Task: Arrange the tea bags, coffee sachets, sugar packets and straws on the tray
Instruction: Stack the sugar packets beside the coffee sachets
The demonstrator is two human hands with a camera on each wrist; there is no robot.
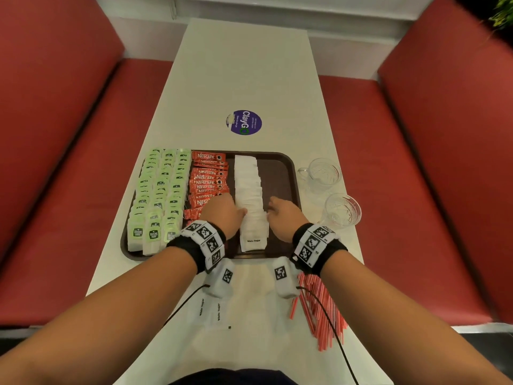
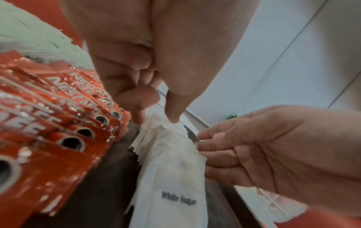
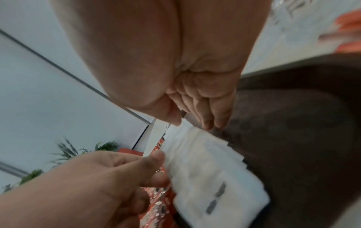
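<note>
So there's a dark brown plastic tray (image 1: 288, 173) with rounded corners and a raised rim, sitting on a long white tabletop (image 1: 244, 79). On the tray's left side are three columns of pale green paper tea bags (image 1: 158, 195), overlapped like shingles. Next to them is a column of glossy red foil coffee sachets (image 1: 206, 176), crinkly and shiny in the left wrist view, with white lettering. Right of those runs a column of soft white paper sugar packets (image 1: 248, 195), matte with serrated edges and small black print on the nearest one.

Both hands flank the near part of that sugar column. The left hand (image 1: 224, 211) is on its left side, partly over the coffee sachets, thumb and a curled finger touching the paper at the column's edge; a firm pinch isn't clear to me. The right hand (image 1: 283, 215) is on the right side over bare tray, fingers fairly straight and together, tips against the packets' edge, holding nothing.

Off the tray, a few loose white sugar packets (image 1: 211, 312) lie flat on the table near the person. A loose bundle of thin red-and-white striped straws (image 1: 322, 309) lies near the right wrist. Two clear patterned glass cups (image 1: 331, 190) stand just right of the tray.
</note>
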